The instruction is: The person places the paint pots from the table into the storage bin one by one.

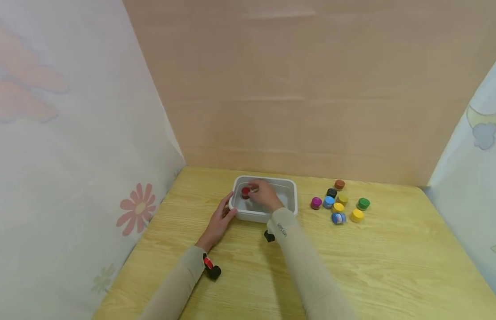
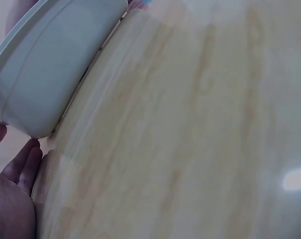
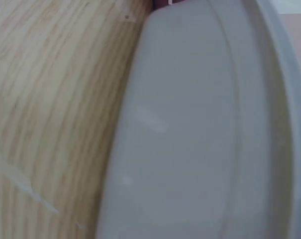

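Observation:
A white rectangular tub (image 1: 289,183) sits on the wooden table. Inside its left part is a small red-lidded jar (image 1: 245,193). My right hand (image 1: 265,195) reaches down into the tub over its near wall and pinches this jar between thumb and fingers. My left hand (image 1: 219,221) rests against the tub's left front corner, the thumb by the near rim and the fingers along the left side. In the left wrist view, straight fingers (image 2: 30,162) touch the tub's outer corner (image 2: 38,119). The right wrist view shows the tub's outer wall (image 3: 175,124), not the right hand's grip.
Right of the tub stand several small jars with coloured lids, among them a magenta jar (image 1: 316,203), a black jar (image 1: 332,193), a brown jar (image 1: 339,185) and a green jar (image 1: 363,204). A blue jar (image 1: 338,218) lies on its side. A brown backdrop (image 1: 304,111) rises behind the table.

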`<act>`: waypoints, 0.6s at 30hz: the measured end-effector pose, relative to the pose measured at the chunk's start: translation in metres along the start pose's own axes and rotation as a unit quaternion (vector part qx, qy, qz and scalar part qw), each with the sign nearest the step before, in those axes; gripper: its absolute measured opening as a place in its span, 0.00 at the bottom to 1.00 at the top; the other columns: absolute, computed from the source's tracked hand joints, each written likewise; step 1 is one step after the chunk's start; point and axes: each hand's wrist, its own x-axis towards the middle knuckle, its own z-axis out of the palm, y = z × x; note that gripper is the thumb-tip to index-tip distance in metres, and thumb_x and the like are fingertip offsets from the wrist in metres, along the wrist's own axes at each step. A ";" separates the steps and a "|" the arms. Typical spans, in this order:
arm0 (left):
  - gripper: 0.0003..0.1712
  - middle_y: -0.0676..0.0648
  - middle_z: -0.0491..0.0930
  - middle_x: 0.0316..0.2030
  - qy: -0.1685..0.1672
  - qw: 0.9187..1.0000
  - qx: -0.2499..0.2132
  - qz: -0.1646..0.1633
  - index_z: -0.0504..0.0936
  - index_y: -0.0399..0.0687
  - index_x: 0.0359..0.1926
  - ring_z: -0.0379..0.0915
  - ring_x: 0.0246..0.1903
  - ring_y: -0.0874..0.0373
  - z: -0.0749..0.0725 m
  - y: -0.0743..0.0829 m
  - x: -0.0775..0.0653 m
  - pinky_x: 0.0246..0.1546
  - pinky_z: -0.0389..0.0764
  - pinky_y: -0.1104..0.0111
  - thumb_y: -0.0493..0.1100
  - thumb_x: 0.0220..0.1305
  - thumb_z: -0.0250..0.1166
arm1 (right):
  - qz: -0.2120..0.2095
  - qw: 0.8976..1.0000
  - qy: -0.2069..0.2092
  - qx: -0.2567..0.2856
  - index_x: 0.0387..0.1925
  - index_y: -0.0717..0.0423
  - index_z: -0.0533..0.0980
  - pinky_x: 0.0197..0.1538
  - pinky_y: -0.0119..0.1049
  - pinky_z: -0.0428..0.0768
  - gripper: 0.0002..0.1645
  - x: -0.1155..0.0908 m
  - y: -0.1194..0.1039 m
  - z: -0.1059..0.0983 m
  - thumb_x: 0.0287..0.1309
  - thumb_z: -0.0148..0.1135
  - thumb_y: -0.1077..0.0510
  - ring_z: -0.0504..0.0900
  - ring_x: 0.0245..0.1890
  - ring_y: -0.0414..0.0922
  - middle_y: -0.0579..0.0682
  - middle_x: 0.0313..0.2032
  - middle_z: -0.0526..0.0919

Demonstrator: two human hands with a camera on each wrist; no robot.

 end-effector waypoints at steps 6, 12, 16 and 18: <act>0.35 0.48 0.55 0.81 0.001 1.000 0.005 -0.025 0.53 0.74 0.82 0.65 0.73 0.41 -0.011 0.003 -0.002 0.73 0.66 0.45 0.51 0.81 0.54 | -0.016 0.999 -0.011 0.031 0.66 0.60 0.76 0.58 0.49 0.83 0.25 -0.005 -0.010 -0.019 0.70 0.63 0.63 0.83 0.58 0.58 0.61 0.58 0.82; 0.37 0.47 0.51 0.82 -0.016 0.999 0.002 -0.036 0.51 0.66 0.83 0.65 0.73 0.40 -0.016 0.025 -0.009 0.73 0.66 0.46 0.50 0.81 0.55 | -0.045 0.998 0.007 0.038 0.66 0.62 0.76 0.59 0.51 0.83 0.25 -0.025 -0.006 -0.054 0.71 0.63 0.62 0.84 0.57 0.58 0.63 0.58 0.83; 0.38 0.46 0.54 0.81 -0.014 1.000 -0.003 -0.024 0.52 0.63 0.83 0.67 0.72 0.40 -0.019 0.034 -0.014 0.73 0.66 0.46 0.51 0.80 0.56 | -0.052 0.997 0.027 0.047 0.67 0.62 0.75 0.60 0.54 0.82 0.25 -0.046 0.004 -0.082 0.71 0.63 0.61 0.84 0.56 0.59 0.63 0.59 0.82; 0.38 0.44 0.55 0.81 -0.010 1.000 -0.002 -0.018 0.52 0.62 0.83 0.67 0.71 0.40 -0.020 0.034 -0.015 0.73 0.66 0.46 0.51 0.80 0.56 | -0.047 0.997 0.037 0.043 0.67 0.59 0.75 0.60 0.54 0.82 0.25 -0.057 0.011 -0.096 0.72 0.63 0.59 0.84 0.57 0.58 0.62 0.59 0.82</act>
